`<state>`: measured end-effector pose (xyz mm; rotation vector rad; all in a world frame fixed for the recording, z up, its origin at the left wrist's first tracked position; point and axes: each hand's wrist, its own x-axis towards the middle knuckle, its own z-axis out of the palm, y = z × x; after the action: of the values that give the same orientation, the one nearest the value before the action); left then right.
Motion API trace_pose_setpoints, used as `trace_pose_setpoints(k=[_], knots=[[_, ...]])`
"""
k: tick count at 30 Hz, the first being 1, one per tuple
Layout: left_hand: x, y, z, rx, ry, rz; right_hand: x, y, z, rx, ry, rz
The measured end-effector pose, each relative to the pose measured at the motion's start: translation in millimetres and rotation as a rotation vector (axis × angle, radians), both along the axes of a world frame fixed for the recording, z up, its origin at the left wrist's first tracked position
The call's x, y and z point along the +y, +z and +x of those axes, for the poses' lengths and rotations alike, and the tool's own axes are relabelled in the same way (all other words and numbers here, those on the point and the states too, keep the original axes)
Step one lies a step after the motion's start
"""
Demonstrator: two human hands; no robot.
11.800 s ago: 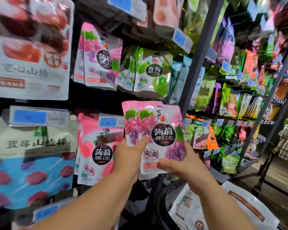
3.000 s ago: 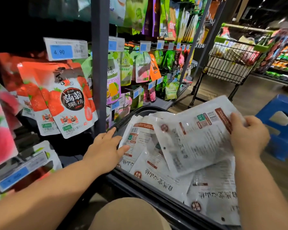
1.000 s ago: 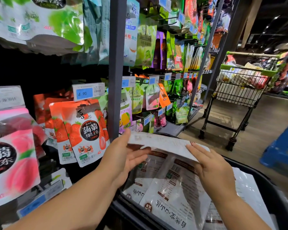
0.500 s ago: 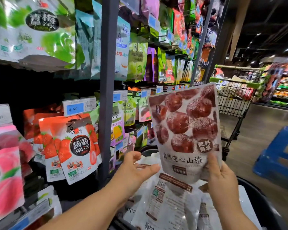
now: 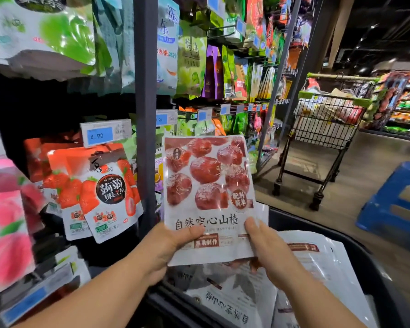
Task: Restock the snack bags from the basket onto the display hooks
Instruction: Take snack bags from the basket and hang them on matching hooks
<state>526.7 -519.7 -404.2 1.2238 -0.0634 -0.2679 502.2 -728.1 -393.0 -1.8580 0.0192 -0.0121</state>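
Red-fruit snack bag [image 5: 208, 197] upright above basket [image 5: 365, 263], left hand [image 5: 166, 247] and right hand [image 5: 268, 247] pinching its lower corners

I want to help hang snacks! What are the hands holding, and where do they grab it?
Both hands hold one red-fruit snack bag. The left hand grips its bottom-left corner, the right hand its bottom-right corner, thumbs in front.

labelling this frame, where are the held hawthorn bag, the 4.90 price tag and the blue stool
hawthorn bag [image 5: 208, 185], head view, on the red fruit print
4.90 price tag [image 5: 100, 136], head view, on its blue patch
blue stool [image 5: 375, 210], head view, on its blue frame
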Motion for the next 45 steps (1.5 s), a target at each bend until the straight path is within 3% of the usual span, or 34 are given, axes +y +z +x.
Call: trace_pose_setpoints(k=[8, 15, 19, 25, 28, 34, 41, 45], knots=[[24.2, -21.2, -2.0, -0.058, 0.318, 0.027, -55.0, -17.2, 23.4, -0.282, -0.303, -0.594], [40.7, -35.4, -2.8, -0.025, 0.370, -0.012, -56.0, -29.1, 39.5, -0.158, -0.227, -0.879], [41.5, -37.2, -7.2, -0.016, 0.356, 0.006, -49.3, -24.7, 44.6, -0.047, -0.254, -0.861], [44.5, -38.5, -8.6, -0.036, 0.338, 0.060, -59.7, -19.1, 40.1, -0.087, -0.623, -0.523], [40.7, -35.2, -8.4, -0.051, 0.327, 0.189, -62.6, -18.6, 39.8, -0.120, -0.701, -0.373], [25.5, -21.3, 1.5, -0.166, 0.271, 0.949, -61.1, -25.4, 49.2, -0.076, -0.596, -0.316], [14.3, -21.2, 6.1, -0.130, 0.299, 0.993, -66.5, -21.7, 37.3, -0.143, -0.345, -0.337], [14.2, -20.5, 3.9, -0.134, 0.298, 0.966, -80.9, -18.8, 27.3, -0.118, -0.086, -0.622]])
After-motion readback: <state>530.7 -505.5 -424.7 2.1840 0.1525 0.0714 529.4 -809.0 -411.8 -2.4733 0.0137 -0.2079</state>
